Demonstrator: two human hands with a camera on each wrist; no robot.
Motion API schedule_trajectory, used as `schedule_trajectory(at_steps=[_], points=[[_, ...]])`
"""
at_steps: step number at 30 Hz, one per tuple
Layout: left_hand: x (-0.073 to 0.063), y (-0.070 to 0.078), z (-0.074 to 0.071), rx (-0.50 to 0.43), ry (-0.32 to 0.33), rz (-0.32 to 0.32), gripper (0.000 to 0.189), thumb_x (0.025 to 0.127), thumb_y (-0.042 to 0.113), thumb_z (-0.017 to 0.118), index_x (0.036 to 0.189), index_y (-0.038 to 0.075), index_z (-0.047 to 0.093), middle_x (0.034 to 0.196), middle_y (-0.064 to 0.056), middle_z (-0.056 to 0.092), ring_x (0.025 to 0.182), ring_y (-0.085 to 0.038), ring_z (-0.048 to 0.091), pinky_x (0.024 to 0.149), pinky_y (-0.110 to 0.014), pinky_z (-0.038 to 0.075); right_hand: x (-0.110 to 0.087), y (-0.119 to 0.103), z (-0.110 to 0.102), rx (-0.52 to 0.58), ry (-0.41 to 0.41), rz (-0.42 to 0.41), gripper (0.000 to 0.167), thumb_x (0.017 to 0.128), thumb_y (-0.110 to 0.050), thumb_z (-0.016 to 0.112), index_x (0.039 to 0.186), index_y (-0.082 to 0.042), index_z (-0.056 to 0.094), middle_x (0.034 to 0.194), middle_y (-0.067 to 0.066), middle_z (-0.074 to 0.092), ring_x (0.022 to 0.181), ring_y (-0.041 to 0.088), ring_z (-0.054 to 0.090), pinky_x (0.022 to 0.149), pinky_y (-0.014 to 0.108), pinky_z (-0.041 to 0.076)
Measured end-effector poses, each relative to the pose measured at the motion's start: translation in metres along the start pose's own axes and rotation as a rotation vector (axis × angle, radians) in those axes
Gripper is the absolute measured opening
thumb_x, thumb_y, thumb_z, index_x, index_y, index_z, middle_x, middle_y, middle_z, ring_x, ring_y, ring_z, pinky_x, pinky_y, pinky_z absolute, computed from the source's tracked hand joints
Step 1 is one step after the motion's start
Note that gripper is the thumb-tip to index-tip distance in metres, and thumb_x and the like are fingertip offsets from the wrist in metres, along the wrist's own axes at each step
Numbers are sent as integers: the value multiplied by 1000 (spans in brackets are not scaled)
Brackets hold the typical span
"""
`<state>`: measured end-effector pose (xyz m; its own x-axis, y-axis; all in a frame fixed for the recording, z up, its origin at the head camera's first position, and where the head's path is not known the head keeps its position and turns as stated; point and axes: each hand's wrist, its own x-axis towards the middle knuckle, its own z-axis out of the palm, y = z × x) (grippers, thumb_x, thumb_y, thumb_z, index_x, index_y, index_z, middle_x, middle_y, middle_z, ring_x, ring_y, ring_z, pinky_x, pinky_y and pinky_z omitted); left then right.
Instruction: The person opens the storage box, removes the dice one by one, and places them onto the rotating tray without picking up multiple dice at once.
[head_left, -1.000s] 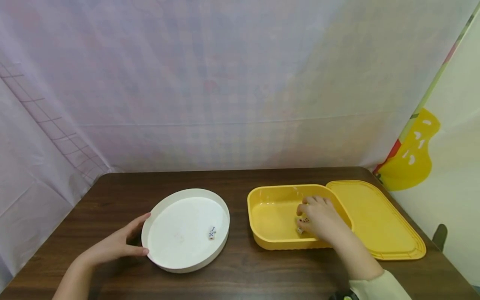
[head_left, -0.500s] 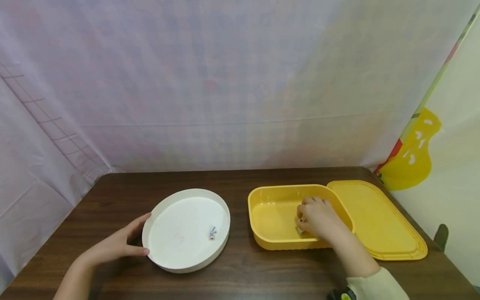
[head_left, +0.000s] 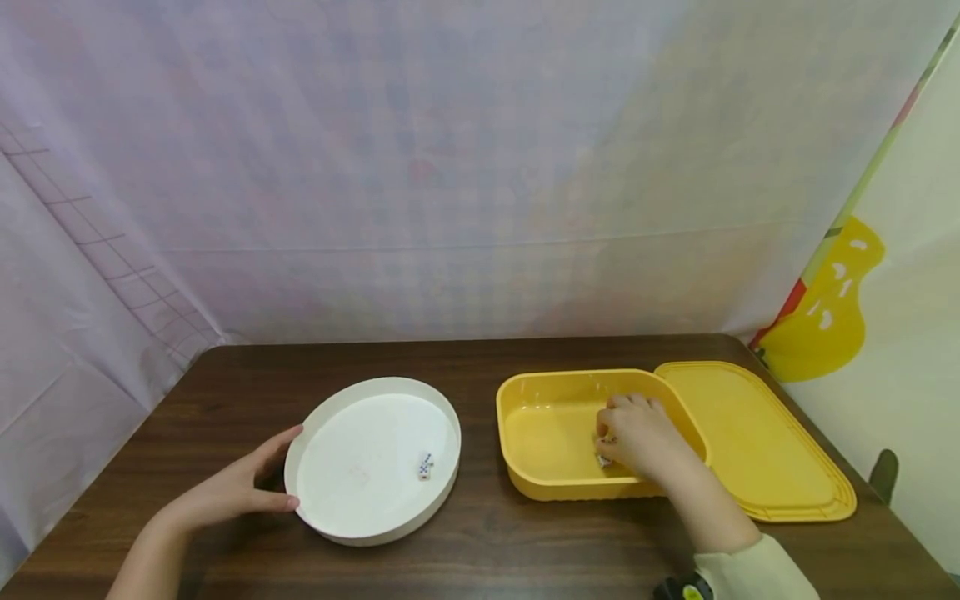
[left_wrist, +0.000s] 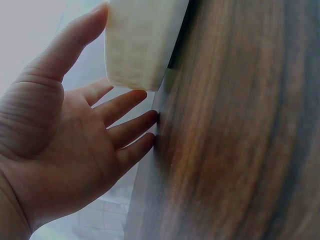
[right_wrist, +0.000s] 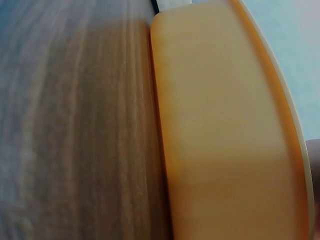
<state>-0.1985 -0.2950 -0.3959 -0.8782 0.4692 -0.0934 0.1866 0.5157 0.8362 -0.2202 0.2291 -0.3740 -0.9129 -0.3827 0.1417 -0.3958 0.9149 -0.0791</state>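
On table, yellow lid, beside yellow box

From the head, the table is viewed forward and down from farthest off, the white tray being framed left of centre and the yellow box right of it. From close by and turned sideways, the tray is shown also at the upper centre of the left wrist view, while the right half of the right wrist view is filled by the box's outer wall, seen from very near
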Motion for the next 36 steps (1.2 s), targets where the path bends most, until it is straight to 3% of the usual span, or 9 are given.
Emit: schedule_trajectory(at_steps=[11, 19, 36], points=[[1, 2, 0, 1, -6, 0, 95, 83, 17, 74, 151, -3, 11, 151, -35, 9, 134, -57, 11, 97, -73, 17, -1, 0, -1, 1, -29, 13, 14, 81, -22, 76, 74, -20, 64, 85, 0, 54, 88, 31, 52, 78, 54, 39], [0, 3, 0, 10, -6, 3, 94, 83, 18, 74, 150, -4, 11, 151, -35, 9, 133, -58, 11, 96, -74, 17, 1, 2, 2, -13, 24, -9, 17, 81, -21, 74, 72, -20, 61, 85, 0, 54, 89, 33, 53, 78, 54, 38], [-1, 2, 1, -10, -9, 21, 93, 83, 16, 73, 150, -5, 11, 151, -35, 10, 134, -56, 10, 97, -73, 16, 1, -10, -12, -74, 135, -84, 14, 80, -23, 78, 77, -17, 66, 105, 14, 61, 101, 39, 53, 88, 57, 38]])
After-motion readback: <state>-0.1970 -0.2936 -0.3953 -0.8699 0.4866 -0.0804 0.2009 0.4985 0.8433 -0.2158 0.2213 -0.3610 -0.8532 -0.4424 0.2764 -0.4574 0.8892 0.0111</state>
